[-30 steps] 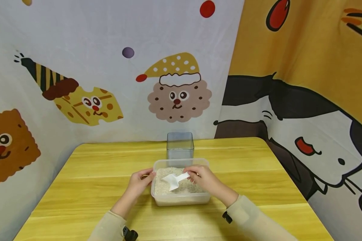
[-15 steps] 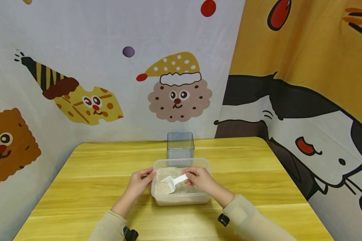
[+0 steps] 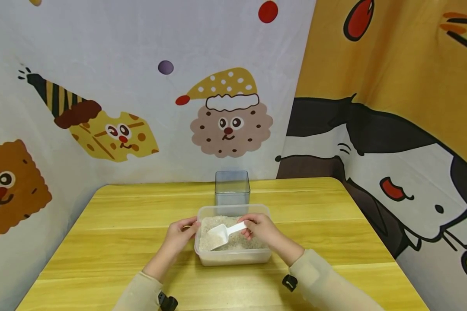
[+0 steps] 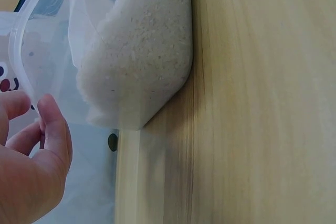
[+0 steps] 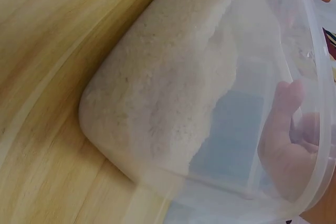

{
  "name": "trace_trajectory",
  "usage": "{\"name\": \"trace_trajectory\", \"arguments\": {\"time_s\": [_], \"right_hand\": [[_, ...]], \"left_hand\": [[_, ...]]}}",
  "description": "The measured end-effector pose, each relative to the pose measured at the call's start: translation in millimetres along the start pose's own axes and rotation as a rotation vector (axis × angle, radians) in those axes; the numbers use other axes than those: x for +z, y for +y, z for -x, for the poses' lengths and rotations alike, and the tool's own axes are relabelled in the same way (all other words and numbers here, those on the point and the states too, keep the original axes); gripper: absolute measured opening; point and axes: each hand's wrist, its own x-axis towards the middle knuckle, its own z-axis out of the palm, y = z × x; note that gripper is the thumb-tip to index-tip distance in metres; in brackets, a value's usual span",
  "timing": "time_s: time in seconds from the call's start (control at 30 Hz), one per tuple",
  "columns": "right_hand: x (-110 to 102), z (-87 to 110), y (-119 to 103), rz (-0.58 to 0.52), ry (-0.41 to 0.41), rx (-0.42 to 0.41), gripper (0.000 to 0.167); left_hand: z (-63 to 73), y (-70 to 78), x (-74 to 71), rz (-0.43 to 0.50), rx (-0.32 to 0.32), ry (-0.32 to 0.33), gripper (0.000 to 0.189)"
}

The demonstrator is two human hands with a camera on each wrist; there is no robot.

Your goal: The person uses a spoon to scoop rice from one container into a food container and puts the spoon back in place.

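Note:
My right hand (image 3: 261, 231) holds a white scoop (image 3: 237, 227) by its handle, over the rice (image 3: 233, 244) in a clear plastic container (image 3: 235, 258). Some rice lies in the scoop's bowl, which sits low at the container's left part. In the right wrist view the right hand (image 5: 286, 145) shows through the clear wall. My left hand (image 3: 179, 235) pinches the container's left rim between thumb and fingers; the left wrist view shows this hand (image 4: 39, 156) at the rim from outside.
Right behind the rice container stands a bluish transparent square container (image 3: 232, 185). Both are on a yellow wood-grain table (image 3: 132, 216). A cartoon-printed cloth (image 3: 140, 56) hangs along the table's back and sides.
The scoop has turned so its bowl faces up, and rice now shows in it. My right hand has shifted slightly with it. The left hand and both containers have stayed in place.

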Motion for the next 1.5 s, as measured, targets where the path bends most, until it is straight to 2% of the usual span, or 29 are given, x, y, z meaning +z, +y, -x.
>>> {"name": "trace_trajectory", "arguments": {"time_s": [0.43, 0.77, 1.1, 1.5], "right_hand": [[-3, -5.8, 1, -0.026, 0.063, 0.045, 0.025], [-15, -5.4, -5, -0.049, 0.111, 0.087, 0.025], [-27, -2.6, -11, -0.107, 0.101, 0.107, 0.027], [-35, 0.0, -8, -0.229, 0.083, 0.105, 0.026]], "left_hand": [[1.4, 0.3, -1.4, -0.002, 0.005, 0.000, 0.039], [1.9, 0.8, -0.4, 0.001, -0.002, 0.003, 0.038], [2.2, 1.0, -0.1, -0.005, -0.001, 0.002, 0.038], [1.3, -0.6, 0.2, 0.022, -0.001, 0.006, 0.037]]}}
